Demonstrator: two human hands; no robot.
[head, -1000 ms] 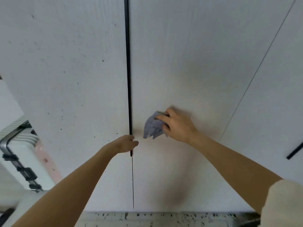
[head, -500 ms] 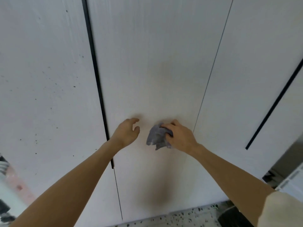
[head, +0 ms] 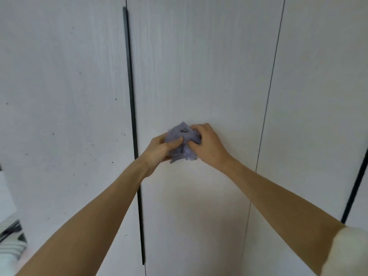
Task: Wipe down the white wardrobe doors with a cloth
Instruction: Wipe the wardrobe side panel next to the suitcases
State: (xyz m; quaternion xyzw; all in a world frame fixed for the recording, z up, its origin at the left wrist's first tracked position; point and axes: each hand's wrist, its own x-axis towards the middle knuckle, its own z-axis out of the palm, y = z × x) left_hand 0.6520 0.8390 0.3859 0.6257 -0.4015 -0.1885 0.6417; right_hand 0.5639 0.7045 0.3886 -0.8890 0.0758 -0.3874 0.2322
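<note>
A: Both hands are working on the cloth [head: 182, 141] at once. The left hand [head: 159, 149] is pinching its near side with the thumb laid across the fabric, and the right hand [head: 207, 145] is curling its fingers round the far side. The cloth is bunching into a pale purple wad between them, right in front of the middle wardrobe door [head: 199, 76].

B: So neither hand is lying flat on the door?

A: No, both are gripping the cloth. I cannot tell whether the wad is touching the door or sitting just off it.

B: What could be going wrong from here?

A: My guess is that a wad this crumpled is only meeting the door at a few creases, so it would be skipping patches and leaving streaks unless it gets spread out. If one hand lets go carelessly while they are regripping, the cloth could be slipping down out of reach below the wrists.

B: Anything beside the hands to worry about?

A: Just left of the left hand, the dark handle strip [head: 132, 116] is running down the door's edge. The cloth could be snagging there. Further left, dark specks are showing on the neighbouring door [head: 59, 96], and they may be getting missed if the wiping stays on the middle one.

B: Any brand, label or writing?

A: None that I am reading on the cloth or on either door. The striped thing [head: 11, 242] low to the left of the left forearm is too blurred to identify.
</note>
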